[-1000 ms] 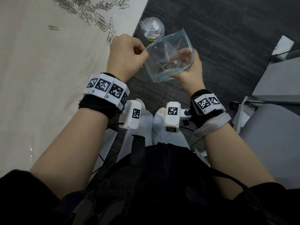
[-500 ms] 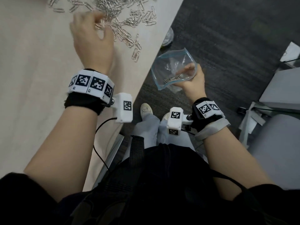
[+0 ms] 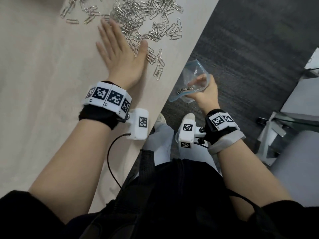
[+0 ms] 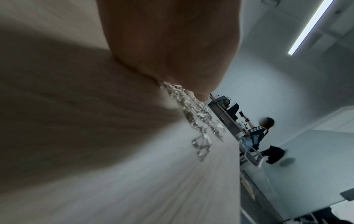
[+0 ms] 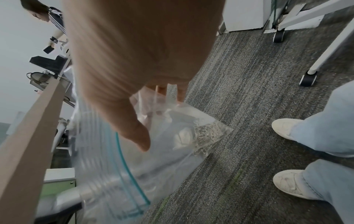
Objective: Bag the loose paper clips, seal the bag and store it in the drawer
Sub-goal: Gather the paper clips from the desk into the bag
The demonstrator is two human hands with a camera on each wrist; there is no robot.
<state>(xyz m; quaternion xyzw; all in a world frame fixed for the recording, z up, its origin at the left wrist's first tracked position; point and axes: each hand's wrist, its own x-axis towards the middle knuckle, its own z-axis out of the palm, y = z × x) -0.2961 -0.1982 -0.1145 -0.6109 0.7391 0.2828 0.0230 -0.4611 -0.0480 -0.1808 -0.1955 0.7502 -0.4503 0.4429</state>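
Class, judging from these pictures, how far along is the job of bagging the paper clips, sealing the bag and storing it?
Done: a small clump of clips already lies in the bag. In hand: the right hand grips the unsealed bag beside the table; the left hand lies flat at the loose clips. Left: most clips, sealing, storing; no drawer is identifiable.

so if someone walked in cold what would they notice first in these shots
First, the heap of silver paper clips strewn over the far part of the pale table, with the left hand spread flat at its near edge, fingers straight. Next, the clear zip bag gripped by the right hand off the table's edge, above the grey carpet; a small clump of clips already sits in its bottom corner.
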